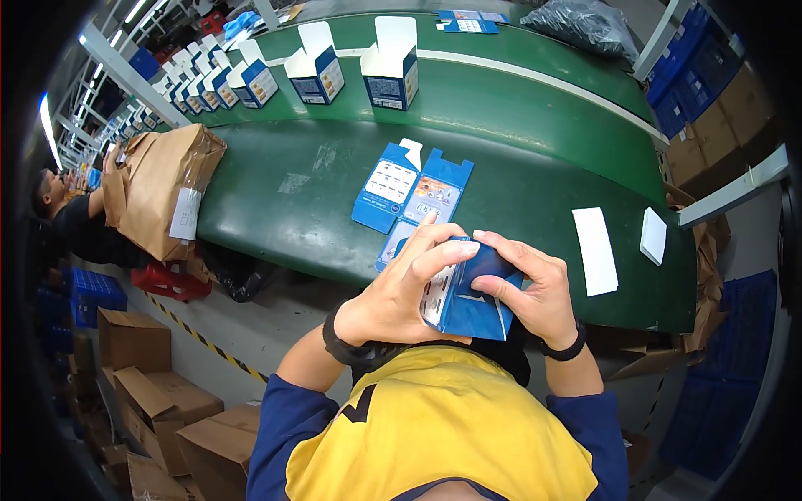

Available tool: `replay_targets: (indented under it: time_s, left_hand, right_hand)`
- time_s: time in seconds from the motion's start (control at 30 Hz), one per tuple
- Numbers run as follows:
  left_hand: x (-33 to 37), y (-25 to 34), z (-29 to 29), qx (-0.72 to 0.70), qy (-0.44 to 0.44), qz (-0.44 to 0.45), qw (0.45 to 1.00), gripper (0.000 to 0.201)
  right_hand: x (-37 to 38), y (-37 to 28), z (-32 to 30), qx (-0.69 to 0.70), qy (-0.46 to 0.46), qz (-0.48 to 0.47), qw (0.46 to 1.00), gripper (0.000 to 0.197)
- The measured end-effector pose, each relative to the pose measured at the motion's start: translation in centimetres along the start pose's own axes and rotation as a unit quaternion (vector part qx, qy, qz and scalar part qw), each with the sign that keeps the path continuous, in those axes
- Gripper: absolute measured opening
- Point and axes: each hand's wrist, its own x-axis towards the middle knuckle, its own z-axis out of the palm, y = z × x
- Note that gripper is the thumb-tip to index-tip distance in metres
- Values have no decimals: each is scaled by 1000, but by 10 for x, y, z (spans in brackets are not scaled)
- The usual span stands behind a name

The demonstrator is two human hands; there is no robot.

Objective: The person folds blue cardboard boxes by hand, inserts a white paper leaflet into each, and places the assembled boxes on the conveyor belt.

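Close in front of my body, a small blue carton [473, 313] is held between both hands. My left hand [409, 288] wraps its left side, with the fingers bent over the top edge. My right hand [532, 288] grips the right side, its thumb bent against the blue face. Just beyond lie flat, unfolded blue-and-white cartons [436, 194] on the green table, partly hidden by my left fingers. To the right of my hands lie a white paper strip [594, 252] and a smaller folded white paper [653, 236].
Along the green conveyor [518, 104] stands a row of open blue-and-white boxes [391, 71]. A large brown paper sack [164, 188] sits at the table's left end, beside another person [79, 209]. Grey plastic wrap [582, 29] lies at the back right. Cardboard boxes [159, 409] stand on the floor.
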Motion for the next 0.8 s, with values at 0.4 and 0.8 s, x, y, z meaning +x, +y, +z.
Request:
replay_targets:
  time_s: [0.4,0.8]
  left_hand:
    - [8,8,-6,-17,-55,-9,998,90]
    - [1,-11,33,160,129,114,972,87]
  right_hand:
    - [0,-8,-24,26,-78,11,997,52]
    - [-17,-12,18,285,74,16,956,117]
